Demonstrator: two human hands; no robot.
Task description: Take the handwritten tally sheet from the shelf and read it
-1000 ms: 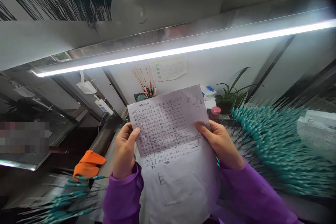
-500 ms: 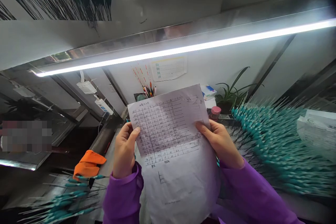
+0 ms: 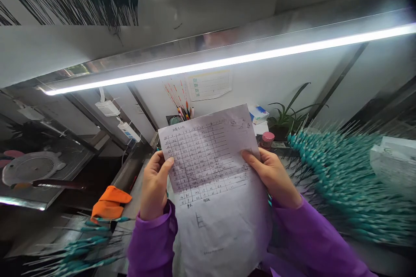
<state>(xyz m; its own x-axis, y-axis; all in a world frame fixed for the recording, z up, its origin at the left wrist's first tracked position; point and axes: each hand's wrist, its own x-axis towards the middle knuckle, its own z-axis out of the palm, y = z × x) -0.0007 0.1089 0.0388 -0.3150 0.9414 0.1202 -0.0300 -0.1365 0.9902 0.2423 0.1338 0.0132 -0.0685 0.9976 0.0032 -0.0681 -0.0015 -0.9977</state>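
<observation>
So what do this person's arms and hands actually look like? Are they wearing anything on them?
The left hand and the right hand are bare, with no gloves, and no rings show. Both arms are covered in long, bright purple sleeves. The left sleeve and the right sleeve each end in a fitted cuff at the wrist.

A potted plant (image 3: 286, 117) stands beside a pink-capped jar (image 3: 268, 140).

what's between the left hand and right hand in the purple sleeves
In the head view, a large white paper sheet with a handwritten number table spans the gap, held at its edges by the left hand and the right hand.
</observation>
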